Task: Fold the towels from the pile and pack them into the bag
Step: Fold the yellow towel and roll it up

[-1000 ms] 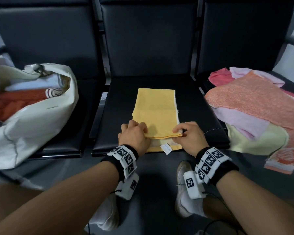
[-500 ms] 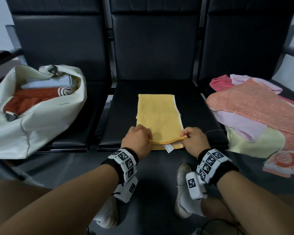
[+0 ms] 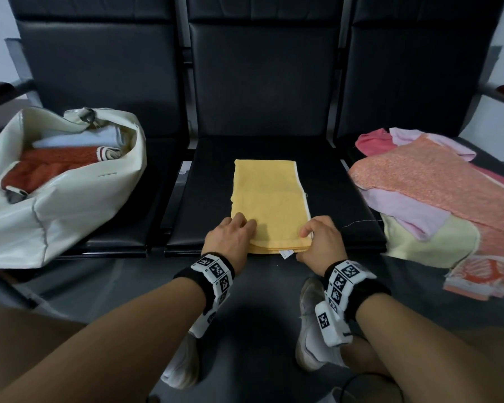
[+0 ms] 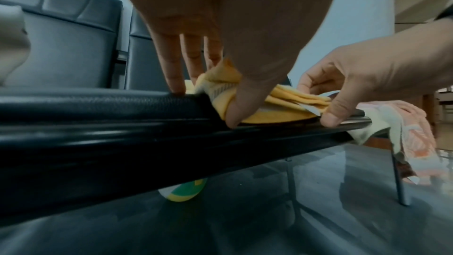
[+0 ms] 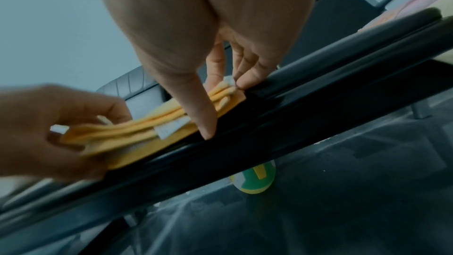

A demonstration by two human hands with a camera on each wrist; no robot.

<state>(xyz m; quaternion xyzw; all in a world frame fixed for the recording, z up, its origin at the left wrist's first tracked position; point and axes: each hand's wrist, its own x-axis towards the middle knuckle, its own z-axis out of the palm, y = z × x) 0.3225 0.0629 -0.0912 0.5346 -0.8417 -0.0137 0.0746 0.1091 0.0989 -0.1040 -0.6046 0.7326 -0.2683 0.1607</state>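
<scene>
A yellow towel (image 3: pixel 269 199), folded into a long strip, lies on the middle black seat (image 3: pixel 207 181). My left hand (image 3: pixel 233 237) grips its near left corner, thumb under the layers (image 4: pixel 235 111) and fingers on top. At the near right corner my right hand (image 3: pixel 317 238) pinches the stacked layers (image 5: pixel 220 94) the same way. A white label (image 3: pixel 285 253) sticks out at the near edge. On the left seat stands the cream bag (image 3: pixel 79 199), open, with an orange towel (image 3: pixel 50 167) and a white one inside. The towel pile (image 3: pixel 437 199) covers the right seat.
The three black seats share tall backrests (image 3: pixel 262 77). Pink, lilac, pale yellow and orange-patterned cloths of the pile hang over the right seat's front edge (image 3: pixel 474 280). My feet in white shoes (image 3: pixel 312 338) stand on the dark floor below the middle seat.
My two hands have set the near fold down on the seat and taken hold of the towel's near corners. The head view has shifted slightly.
</scene>
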